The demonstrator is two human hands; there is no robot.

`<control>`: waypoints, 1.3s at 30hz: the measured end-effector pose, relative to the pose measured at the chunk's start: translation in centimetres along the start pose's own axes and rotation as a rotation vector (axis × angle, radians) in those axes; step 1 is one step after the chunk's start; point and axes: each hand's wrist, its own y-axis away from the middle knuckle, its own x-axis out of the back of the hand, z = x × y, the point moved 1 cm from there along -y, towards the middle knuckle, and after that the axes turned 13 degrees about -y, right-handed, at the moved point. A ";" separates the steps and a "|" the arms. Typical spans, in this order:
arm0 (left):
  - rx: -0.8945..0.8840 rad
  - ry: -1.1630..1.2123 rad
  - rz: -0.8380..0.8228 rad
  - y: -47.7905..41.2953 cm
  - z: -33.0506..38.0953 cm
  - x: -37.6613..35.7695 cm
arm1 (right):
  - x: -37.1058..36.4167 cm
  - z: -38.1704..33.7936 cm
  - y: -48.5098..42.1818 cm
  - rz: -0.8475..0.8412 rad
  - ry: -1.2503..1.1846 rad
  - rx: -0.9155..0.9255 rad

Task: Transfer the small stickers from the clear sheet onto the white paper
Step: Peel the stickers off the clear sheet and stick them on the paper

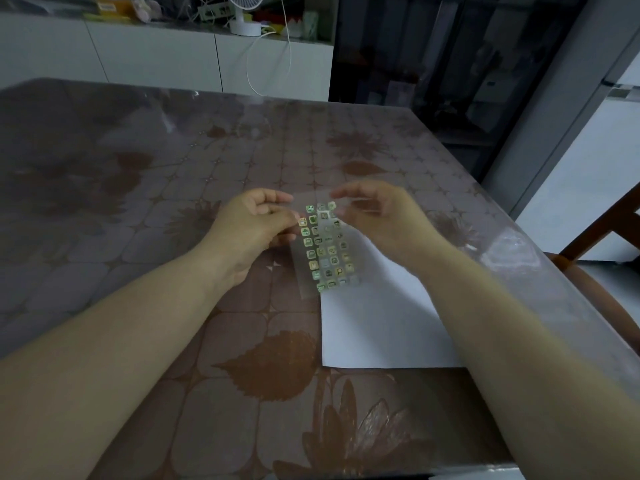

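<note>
Fingers (277,216) of left hand (252,226) pinch clear sheet (323,244) | right hand (377,216) blurred, grip unclear | stickers (313,242) tiny, flimsy; lift by corners | white paper (377,327) near tabletop (138,174) right edge

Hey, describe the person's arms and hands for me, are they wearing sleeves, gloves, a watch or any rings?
Both forearms are bare right to the bottom of the frame, with no sleeves in view. The left hand and right hand are ungloved. No watch, bracelet or ring is visible, though the right hand's fingers are motion-blurred.

Both hands (256,220) (377,216) hold the clear sheet (325,247) — above white paper (381,327).
</note>
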 end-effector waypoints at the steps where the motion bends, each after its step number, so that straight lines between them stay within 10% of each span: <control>1: -0.001 0.008 -0.014 0.1 0.1 0.0 | -0.6 0.0 0.1 -0.003 -0.014 0.010; 13: 0.028 0.054 -0.228 0.6 0.7 -0.4 | -2.0 0.0 0.0 0.087 -0.120 0.138; 39: 0.109 0.147 -0.055 0.3 0.5 -0.6 | -2.5 0.5 0.3 0.240 0.247 0.413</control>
